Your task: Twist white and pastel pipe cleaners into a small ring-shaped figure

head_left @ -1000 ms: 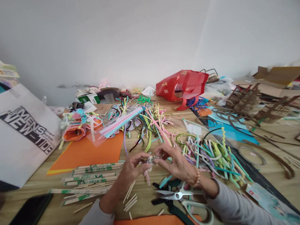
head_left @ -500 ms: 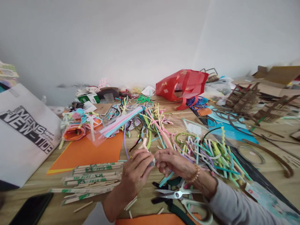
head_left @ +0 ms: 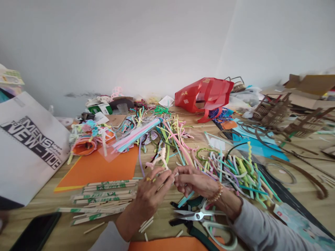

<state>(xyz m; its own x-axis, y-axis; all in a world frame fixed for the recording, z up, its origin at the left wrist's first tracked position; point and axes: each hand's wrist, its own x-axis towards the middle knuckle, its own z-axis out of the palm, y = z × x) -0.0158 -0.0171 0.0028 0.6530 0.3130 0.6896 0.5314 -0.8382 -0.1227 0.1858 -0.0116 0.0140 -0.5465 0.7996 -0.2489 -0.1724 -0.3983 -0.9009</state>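
My left hand [head_left: 153,188] is closed around a pale pink twisted pipe cleaner piece [head_left: 161,158], whose branching ends stick up beyond the fingers. Close against it, my right hand [head_left: 195,181] has its fingertips pinched together at the near end of that piece; the spot between the two hands is mostly hidden. Below my right hand lie white-handled scissors [head_left: 197,215], open, on top of dark green-handled pliers [head_left: 196,233]. A heap of coloured pipe cleaners [head_left: 235,170] spreads just right of my right hand.
Wrapped chopsticks [head_left: 104,191] and a black phone [head_left: 36,232] lie at the left. Behind them are orange sheets [head_left: 99,170] and a white paper bag [head_left: 31,150]. A red bag [head_left: 201,96] stands at the back; woven baskets [head_left: 272,109] sit at the right.
My left hand has turned a little, and more of the pink pipe cleaner piece shows above its fingers. My right hand stays pinched in nearly the same place.
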